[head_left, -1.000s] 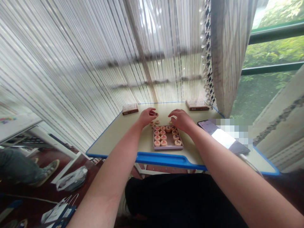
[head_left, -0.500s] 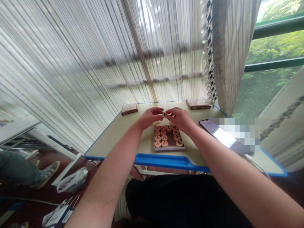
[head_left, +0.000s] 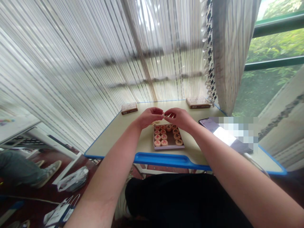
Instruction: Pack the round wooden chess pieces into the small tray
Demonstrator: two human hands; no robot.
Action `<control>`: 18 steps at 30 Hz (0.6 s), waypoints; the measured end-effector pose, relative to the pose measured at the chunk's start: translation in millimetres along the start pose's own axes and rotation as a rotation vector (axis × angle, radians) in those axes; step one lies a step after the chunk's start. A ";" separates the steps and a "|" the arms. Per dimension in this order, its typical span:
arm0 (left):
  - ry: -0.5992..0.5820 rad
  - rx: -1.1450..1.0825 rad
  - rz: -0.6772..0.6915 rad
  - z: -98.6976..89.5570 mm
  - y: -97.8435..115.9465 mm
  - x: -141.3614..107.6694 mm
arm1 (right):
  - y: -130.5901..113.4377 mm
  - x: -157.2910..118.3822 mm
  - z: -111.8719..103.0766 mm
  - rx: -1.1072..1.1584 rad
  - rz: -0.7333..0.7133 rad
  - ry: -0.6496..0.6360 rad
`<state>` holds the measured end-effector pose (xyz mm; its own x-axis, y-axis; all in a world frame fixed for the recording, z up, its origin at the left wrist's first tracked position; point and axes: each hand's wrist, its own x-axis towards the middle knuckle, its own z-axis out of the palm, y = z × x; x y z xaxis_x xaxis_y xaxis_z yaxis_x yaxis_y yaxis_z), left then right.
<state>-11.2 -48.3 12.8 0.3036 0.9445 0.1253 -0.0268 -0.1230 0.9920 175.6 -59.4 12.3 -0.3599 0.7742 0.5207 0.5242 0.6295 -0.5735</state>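
Observation:
A round wooden Chinese chess piece [head_left: 163, 115] is between the fingertips of both my hands, beyond the far edge of a shallow box. My left hand [head_left: 151, 117] pinches it from the left. My right hand [head_left: 177, 116] grips it from the right, fingers curled. Part of its face is covered by fingers. Below my left hand a few pale pieces [head_left: 156, 122] lie on the table, partly hidden. The open box [head_left: 169, 147] holds chess pieces: red-marked pieces [head_left: 164, 143] fill two columns at left, and black-marked pieces [head_left: 177, 136] line the right side and part of the far row.
Flat boxes stand at the table's far side, one box [head_left: 129, 108] at left and another box [head_left: 198, 102] at right. A phone [head_left: 211, 125] lies to the right. The table [head_left: 106, 136] has a blue rim and a tray groove [head_left: 163, 159]. A person's leg [head_left: 21, 167] shows at left.
The fingers have shifted slightly around the piece, and its dark mark shows less now. Pieces in the box stay where they were.

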 end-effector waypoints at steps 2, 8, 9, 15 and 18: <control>0.003 0.018 -0.017 0.2 0.5 -0.7 | -1.3 -0.2 -0.4 -0.011 0.042 -0.022; -0.031 0.024 -0.023 0.3 1.8 -2.3 | -5.7 -1.7 -0.9 -0.056 0.056 -0.037; -0.045 0.022 -0.028 0.8 2.3 -2.9 | -6.3 -2.0 -1.2 -0.072 0.057 -0.039; -0.076 -0.103 -0.062 2.6 9.1 -5.0 | -11.4 -3.8 -10.5 -0.126 0.057 -0.086; 0.025 -0.193 0.017 -3.1 10.9 -1.6 | -17.7 -5.2 -18.8 -0.171 0.068 -0.214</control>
<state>-15.0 -50.2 23.5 0.2775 0.9504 0.1403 -0.2151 -0.0809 0.9732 182.7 -75.9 31.6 -0.4646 0.8220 0.3293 0.6688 0.5694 -0.4779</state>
